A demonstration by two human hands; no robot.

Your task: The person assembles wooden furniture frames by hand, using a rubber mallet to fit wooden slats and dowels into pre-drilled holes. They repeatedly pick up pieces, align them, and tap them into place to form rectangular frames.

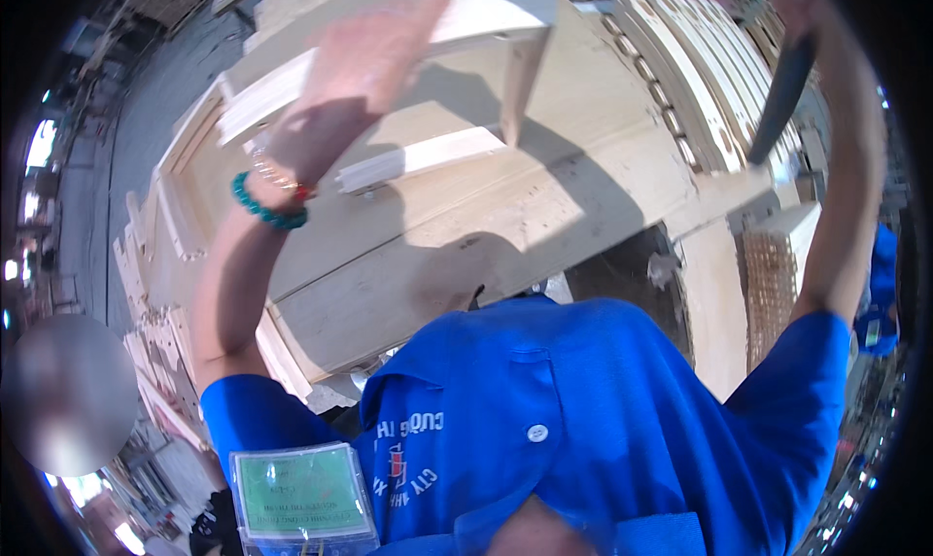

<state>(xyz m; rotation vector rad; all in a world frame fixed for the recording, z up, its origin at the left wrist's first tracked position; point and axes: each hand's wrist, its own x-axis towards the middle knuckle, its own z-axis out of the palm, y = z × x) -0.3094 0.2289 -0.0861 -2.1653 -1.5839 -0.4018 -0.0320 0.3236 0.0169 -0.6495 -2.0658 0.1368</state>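
- A worker in a blue shirt (603, 381) leans over a broad wooden board (544, 201), in plain sight of those of us in the workshop.
- The left hand (374, 60) blurs above the pale wooden frame (491, 19); I cannot tell how far its fingers open, or whether they touch the wood.
- The right hand (797, 7), raised to the far right, closes around one end of a long dark tool (783, 99), which slants downward.
- The frame lies on the board, a post (525, 85) at one end, near stacked pale slats (685, 70).
- A teal bead bracelet (260, 206) circles the left wrist.
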